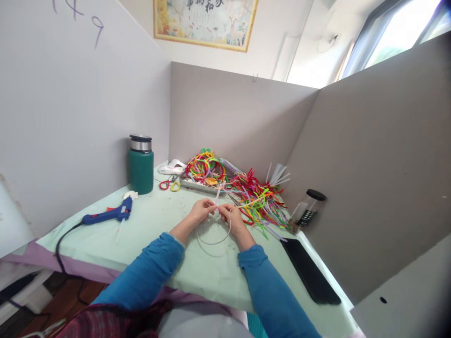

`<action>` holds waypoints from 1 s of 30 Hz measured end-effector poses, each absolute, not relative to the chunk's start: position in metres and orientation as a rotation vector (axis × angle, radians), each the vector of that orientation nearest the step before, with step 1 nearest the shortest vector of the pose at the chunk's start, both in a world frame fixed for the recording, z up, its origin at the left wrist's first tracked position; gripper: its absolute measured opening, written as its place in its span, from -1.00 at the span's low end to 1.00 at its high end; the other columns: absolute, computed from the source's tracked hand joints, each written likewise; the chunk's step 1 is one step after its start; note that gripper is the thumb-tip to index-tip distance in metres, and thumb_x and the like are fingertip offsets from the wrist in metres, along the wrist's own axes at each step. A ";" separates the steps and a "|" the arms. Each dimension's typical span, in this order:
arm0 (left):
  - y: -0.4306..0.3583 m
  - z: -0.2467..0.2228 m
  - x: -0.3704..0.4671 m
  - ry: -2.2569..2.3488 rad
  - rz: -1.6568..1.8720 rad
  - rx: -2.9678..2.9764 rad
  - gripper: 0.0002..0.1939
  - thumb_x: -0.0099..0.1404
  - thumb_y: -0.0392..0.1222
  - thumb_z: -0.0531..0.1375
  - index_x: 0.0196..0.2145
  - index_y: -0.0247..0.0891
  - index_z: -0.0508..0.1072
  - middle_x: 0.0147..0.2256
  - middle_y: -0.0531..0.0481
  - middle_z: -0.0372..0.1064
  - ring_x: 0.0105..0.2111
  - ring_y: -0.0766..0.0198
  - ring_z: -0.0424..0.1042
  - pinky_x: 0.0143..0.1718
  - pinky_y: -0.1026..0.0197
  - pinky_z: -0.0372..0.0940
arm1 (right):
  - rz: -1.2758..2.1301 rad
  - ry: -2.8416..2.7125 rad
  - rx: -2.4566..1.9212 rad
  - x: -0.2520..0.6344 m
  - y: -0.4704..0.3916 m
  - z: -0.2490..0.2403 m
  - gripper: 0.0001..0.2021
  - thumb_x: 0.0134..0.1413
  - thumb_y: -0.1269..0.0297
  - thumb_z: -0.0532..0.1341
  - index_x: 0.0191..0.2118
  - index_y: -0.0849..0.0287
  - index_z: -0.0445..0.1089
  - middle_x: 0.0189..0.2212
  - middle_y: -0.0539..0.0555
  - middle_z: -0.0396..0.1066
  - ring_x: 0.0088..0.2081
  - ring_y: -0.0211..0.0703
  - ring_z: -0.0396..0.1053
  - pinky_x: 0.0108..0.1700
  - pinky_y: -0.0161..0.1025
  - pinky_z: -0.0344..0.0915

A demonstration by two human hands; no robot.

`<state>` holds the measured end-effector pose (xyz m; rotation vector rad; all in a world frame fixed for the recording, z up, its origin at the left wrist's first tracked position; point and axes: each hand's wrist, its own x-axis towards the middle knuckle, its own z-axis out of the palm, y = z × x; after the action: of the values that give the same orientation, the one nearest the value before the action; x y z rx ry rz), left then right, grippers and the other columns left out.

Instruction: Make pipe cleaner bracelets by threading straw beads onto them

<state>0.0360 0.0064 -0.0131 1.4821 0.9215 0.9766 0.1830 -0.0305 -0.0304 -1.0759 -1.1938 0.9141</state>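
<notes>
My left hand [201,210] and my right hand [233,218] meet above the middle of the table, fingertips pinched close together. Between them a pale pink pipe cleaner [218,193] sticks up, its lower end at the fingertips. A thin whitish wire loop [213,244] curves down from the fingers toward the tabletop. How the loop and the pipe cleaner join is hidden by my fingers. Just beyond my right hand spreads a heap of coloured pipe cleaners [252,188].
A tray [200,186] holds more coiled pipe cleaners at the back. Scissors [170,184] lie left of it. A green bottle [141,171] and a blue glue gun [107,215] occupy the left side. To the right are a black phone-like slab [310,271] and a clear jar [310,206]; panels enclose the table.
</notes>
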 end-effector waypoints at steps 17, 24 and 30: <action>0.008 -0.016 0.036 0.899 0.963 1.401 -0.68 0.10 -0.06 0.33 -0.44 -0.26 0.26 -0.62 0.15 0.32 -0.82 0.54 0.02 -0.76 0.35 -0.16 | 0.921 -1.197 -1.088 0.182 -0.032 -0.028 -0.69 -0.20 0.01 0.36 -0.56 0.16 0.37 -0.72 -0.09 0.19 -0.65 -0.32 0.02 -0.56 -0.30 -0.09; 0.008 -0.016 0.035 0.889 0.965 1.427 -0.73 0.11 -0.10 0.31 -0.41 -0.26 0.28 -0.62 0.14 0.33 -0.82 0.52 0.02 -0.76 0.36 -0.15 | 0.924 -1.198 -1.087 0.182 -0.031 -0.029 -0.68 -0.20 0.01 0.37 -0.55 0.17 0.38 -0.73 -0.10 0.19 -0.66 -0.34 0.02 -0.56 -0.30 -0.08; 0.009 -0.016 0.035 0.921 0.949 1.440 -0.73 0.09 -0.08 0.31 -0.47 -0.31 0.35 -0.58 0.09 0.35 -0.80 0.53 0.03 -0.75 0.34 -0.14 | 0.920 -1.208 -1.094 0.182 -0.033 -0.029 -0.65 -0.20 -0.03 0.38 -0.56 0.16 0.37 -0.74 -0.10 0.17 -0.66 -0.33 0.01 -0.56 -0.30 -0.09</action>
<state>0.0351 0.0090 -0.0159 1.4405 0.9209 0.9491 0.1820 -0.0325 -0.0289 -1.0944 -1.2078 0.9198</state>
